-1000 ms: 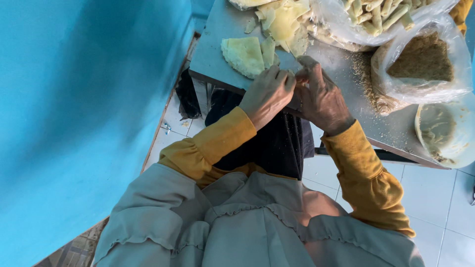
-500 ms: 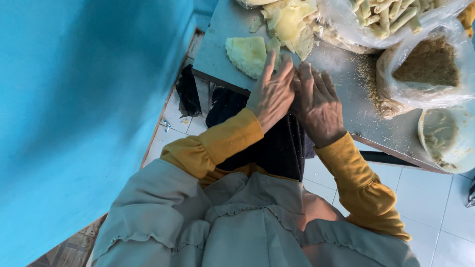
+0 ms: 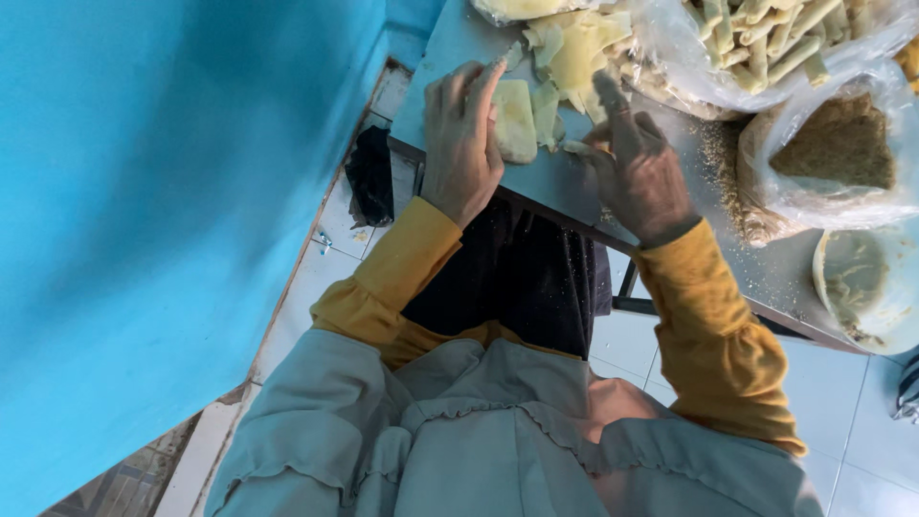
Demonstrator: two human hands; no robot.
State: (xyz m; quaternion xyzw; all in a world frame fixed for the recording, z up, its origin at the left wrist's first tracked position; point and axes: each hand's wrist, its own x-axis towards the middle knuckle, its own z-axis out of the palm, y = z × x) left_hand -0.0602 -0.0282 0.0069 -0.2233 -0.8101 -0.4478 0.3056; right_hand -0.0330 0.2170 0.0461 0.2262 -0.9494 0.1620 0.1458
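Note:
My left hand (image 3: 461,144) lies flat on the grey table (image 3: 442,72), its fingers against the left edge of a folded pale yellow wrapper (image 3: 517,120). My right hand (image 3: 639,168) hovers just right of it with the fingers spread and the forefinger raised. Its thumb is near a small scrap of wrapper (image 3: 577,148). Behind both hands is a loose pile of thin yellow wrappers (image 3: 579,48). Both sleeves are mustard yellow.
A clear bag of pale rolled sticks (image 3: 775,38) sits at the back right. Next to it is a bag of brown crumbs (image 3: 842,144), with crumbs spilled around it. A white bowl of batter (image 3: 866,282) stands at the table's right edge. A blue wall (image 3: 163,211) runs close on the left.
The hands were pressed together over the wrapper; now they have parted. The left has stayed on the folded wrapper and the right has lifted off with its fingers spread.

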